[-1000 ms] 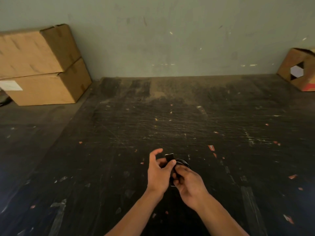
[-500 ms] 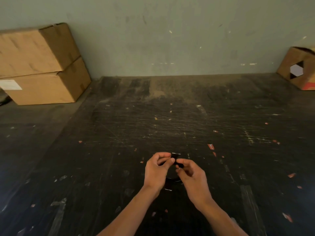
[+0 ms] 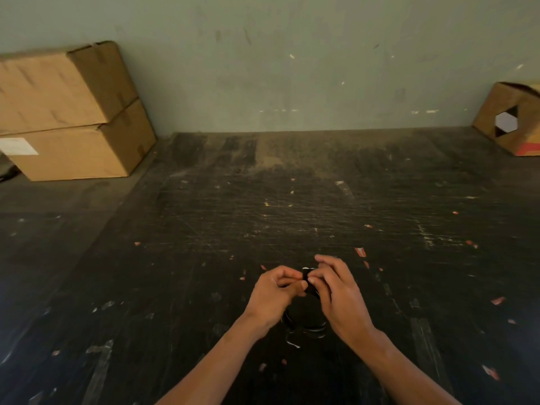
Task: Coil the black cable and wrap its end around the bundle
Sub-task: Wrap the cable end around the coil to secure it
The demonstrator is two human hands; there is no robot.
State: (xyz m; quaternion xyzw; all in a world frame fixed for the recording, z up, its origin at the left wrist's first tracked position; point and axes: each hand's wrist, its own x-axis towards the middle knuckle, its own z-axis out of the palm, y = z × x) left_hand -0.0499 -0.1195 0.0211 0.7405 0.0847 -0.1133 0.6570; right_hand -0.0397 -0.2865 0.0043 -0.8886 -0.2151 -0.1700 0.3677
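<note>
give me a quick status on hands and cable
Left hand and right hand both pinching the black cable at its top. Coil hangs looped between the wrists over the dark table. Nothing in the way.

Open dark table (image 3: 204, 258) all around the hands. Stacked cardboard boxes (image 3: 73, 112) far left against the wall (image 3: 292, 68), well apart; another box (image 3: 514, 118) far right, opposite the stack.

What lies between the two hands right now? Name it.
In the head view, the black cable lies between them: the left hand and right hand both pinch its upper end, and its coiled loops hang below, between the wrists.
</note>
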